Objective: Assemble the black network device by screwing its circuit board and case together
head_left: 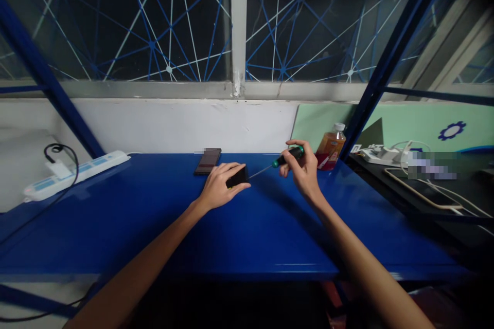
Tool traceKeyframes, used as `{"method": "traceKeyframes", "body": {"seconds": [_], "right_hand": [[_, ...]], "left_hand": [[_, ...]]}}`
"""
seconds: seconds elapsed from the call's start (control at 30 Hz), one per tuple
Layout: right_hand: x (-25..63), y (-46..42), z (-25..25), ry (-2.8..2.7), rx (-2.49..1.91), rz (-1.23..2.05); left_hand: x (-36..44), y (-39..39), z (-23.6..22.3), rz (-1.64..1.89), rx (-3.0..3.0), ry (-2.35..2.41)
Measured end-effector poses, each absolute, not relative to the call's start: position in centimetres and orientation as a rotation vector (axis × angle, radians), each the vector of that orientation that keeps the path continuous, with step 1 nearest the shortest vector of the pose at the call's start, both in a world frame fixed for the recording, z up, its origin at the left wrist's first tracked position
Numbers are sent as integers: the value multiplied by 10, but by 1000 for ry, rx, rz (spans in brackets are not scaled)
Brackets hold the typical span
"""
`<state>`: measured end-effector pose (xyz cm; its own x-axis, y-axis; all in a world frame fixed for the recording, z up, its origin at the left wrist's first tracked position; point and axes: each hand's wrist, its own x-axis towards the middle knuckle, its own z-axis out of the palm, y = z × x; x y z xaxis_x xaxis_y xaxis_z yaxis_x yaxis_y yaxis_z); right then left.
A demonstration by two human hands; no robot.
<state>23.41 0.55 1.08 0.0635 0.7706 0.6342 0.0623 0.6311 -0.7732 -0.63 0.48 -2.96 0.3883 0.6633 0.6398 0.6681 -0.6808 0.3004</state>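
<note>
Between the side edges of the tabletop [250,236], left hand [219,185] grip grasps black object [236,177]; right hand [305,170] grip, screwdriver [281,160].

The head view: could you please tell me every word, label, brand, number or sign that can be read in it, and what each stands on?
No words, brands or numbers are readable.
Gear-shaped sign: on the green panel at right.
Bottle: label too small and blurred to read.
Screwdriver, black object and power strip: no legible marking.
Parts of the picture are pixelated and unreadable.
</note>
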Motion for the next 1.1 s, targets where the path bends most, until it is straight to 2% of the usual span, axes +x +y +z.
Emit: {"method": "traceKeyframes", "body": {"seconds": [0.13,0.43,0.63,0.9,1.1], "right_hand": [[235,7,10,-1428,-700,679],[235,7,10,-1413,-870,474],[236,8,11,-1427,-726,641],[235,10,9,-1378,-839,499],[239,14,7,-1420,-726,618]], "left_hand": [[-6,6,-31,-1202,-2612,-1231],[-5,5,-31,-1193,-2611,-1243],[-5,6,-32,-1200,-2607,-1223],[-5,6,-31,-1216,-2607,-1208],[-5,7,-32,-1222,-2600,-1187]]}}
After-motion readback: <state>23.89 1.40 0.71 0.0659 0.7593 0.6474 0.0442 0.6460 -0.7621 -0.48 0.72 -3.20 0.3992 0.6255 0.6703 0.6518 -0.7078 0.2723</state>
